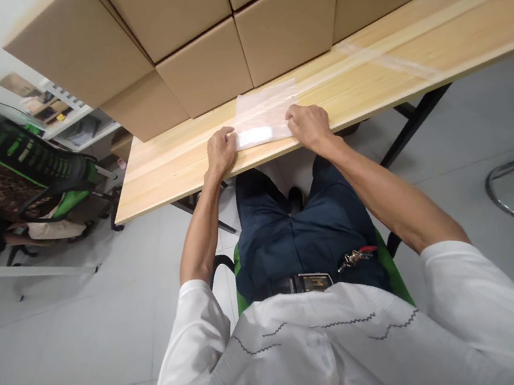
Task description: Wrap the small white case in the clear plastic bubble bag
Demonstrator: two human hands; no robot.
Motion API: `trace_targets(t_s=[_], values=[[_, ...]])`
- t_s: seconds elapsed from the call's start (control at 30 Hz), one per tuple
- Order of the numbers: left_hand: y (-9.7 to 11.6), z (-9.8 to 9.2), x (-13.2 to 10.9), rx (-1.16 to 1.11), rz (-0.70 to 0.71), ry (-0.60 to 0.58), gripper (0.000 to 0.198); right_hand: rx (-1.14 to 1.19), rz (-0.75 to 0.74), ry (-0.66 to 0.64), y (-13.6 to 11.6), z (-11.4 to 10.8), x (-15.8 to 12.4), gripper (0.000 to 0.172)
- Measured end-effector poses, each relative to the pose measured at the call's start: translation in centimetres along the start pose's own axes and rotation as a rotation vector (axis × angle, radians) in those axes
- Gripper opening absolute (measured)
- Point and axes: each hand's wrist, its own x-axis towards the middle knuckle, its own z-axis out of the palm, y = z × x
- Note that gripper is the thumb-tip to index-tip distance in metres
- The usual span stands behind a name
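With left hand (222, 151) and right hand (309, 123), we are pinching the left and right edges of the clear plastic (265, 111), already lying spread on the table (161, 169); what is left, we cannot tell.

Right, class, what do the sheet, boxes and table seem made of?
The sheet: probably thin, glossy plastic; see-through, with bright glare. The boxes: likely matte cardboard; plain brown, flat-sided. The table: smooth wood-look top, pale grain streaks, perhaps laminate.
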Motion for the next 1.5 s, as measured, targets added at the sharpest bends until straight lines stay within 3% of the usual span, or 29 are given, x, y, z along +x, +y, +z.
trace_targets(t_s=[0.1, 0.2, 0.33, 0.53, 0.8, 1.2, 1.5], values=[[-0.6, 0.2, -0.6, 0.007, 0.089, 0.132, 0.045, 0.022, -0.007, 0.023, 0.4, -0.2, -0.4, 0.045], [-0.3, 0.1, -1.3, 0.022, 0.228, 0.205, 0.054, 0.086, -0.079, 0.130, 0.4, -0.4, -1.0, 0.049], [1.8, -0.1, -2.1, 0.079, 0.379, 0.176, 0.047, 0.158, -0.280, 0.211, -0.7, -0.3, -1.8, 0.048], [3.5, 1.1, -1.9, 0.132, 0.514, 0.011, 0.039, 0.292, -0.593, 0.123, -2.4, 1.8, -1.4, 0.039], [3.1, 1.1, -1.4, 0.147, 0.399, -0.140, 0.052, 0.295, -0.576, -0.099, -1.8, 2.5, -0.2, 0.046], [4.2, -0.1, -0.9, 0.144, 0.268, -0.187, 0.066, 0.224, -0.493, -0.124, -3.1, 1.1, -0.7, 0.048], [4.5, -0.2, -0.5, 0.089, 0.194, -0.146, 0.065, 0.179, -0.435, -0.121, -4.0, -0.3, -1.5, 0.041]])
